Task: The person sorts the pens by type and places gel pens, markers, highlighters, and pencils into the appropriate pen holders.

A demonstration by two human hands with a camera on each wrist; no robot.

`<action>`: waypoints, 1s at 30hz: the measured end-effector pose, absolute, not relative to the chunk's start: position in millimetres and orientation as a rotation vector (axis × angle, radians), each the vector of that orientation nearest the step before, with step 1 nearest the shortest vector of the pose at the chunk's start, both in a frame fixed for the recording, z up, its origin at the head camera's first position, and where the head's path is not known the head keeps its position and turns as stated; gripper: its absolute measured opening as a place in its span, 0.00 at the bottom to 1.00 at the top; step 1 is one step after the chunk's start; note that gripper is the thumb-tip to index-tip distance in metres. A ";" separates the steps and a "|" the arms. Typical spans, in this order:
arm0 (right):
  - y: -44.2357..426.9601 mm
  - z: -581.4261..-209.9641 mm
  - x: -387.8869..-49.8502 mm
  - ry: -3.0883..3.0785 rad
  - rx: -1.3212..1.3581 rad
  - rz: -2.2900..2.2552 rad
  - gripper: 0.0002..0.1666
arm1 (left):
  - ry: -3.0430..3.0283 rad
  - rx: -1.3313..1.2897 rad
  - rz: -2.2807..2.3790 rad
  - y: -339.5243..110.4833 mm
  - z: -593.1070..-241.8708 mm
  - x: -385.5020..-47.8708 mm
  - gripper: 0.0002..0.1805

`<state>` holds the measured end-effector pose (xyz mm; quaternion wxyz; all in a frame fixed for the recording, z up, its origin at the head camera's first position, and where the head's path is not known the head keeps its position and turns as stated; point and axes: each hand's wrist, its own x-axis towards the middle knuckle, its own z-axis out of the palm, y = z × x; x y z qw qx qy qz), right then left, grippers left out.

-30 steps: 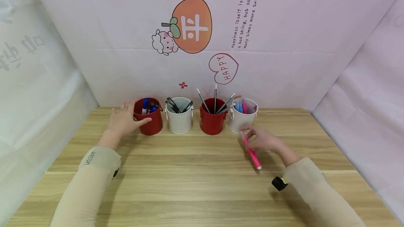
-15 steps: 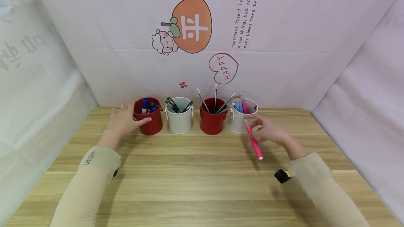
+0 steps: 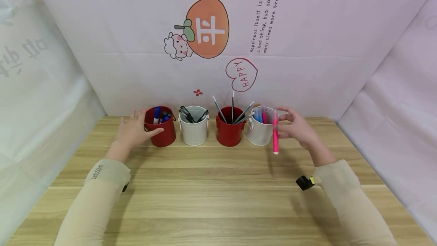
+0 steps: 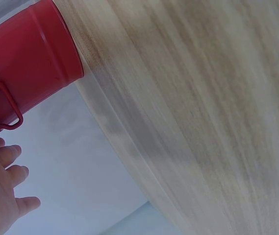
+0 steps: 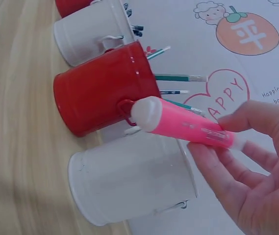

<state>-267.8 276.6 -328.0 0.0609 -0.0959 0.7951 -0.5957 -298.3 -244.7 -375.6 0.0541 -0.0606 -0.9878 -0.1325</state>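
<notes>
Between thumb and fingers, my right hand (image 3: 296,127) pinches a pink highlighter (image 3: 275,139), held nearly upright with its white end down. It is just in front of the right rim of the rightmost white bucket (image 3: 261,134), which contains blue and pink highlighters (image 3: 262,115). In the right wrist view the pink highlighter (image 5: 188,125) shows above that bucket's side. My left hand (image 3: 135,130) rests with spread fingers against the leftmost red bucket (image 3: 164,135), which holds blue and dark markers (image 3: 157,114). In the left wrist view the fingers (image 4: 7,155) are beside its handle.
Between those two stand a white bucket (image 3: 195,134) with black pens (image 3: 187,115) and a red bucket (image 3: 229,134) with pencils (image 3: 233,103). The buckets line the back of the wooden table (image 3: 205,193), close to a printed cloth (image 3: 300,82).
My right hand has lifted the pink highlighter up and to the right, from below the rightmost bucket to its rim. The highlighter has turned more upright. My left hand stays put.
</notes>
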 end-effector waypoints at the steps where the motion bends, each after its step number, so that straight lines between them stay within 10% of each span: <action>1: 276.6 -327.0 -268.7 2.396 -0.280 -1.836 0.44 | -3.000 -0.184 -0.406 -244.6 -375.4 -298.1 0.64; 30: 265.0 -337.9 -307.7 2.179 0.222 -2.859 0.41 | -2.998 -0.182 -0.401 -244.8 -376.2 -300.1 0.64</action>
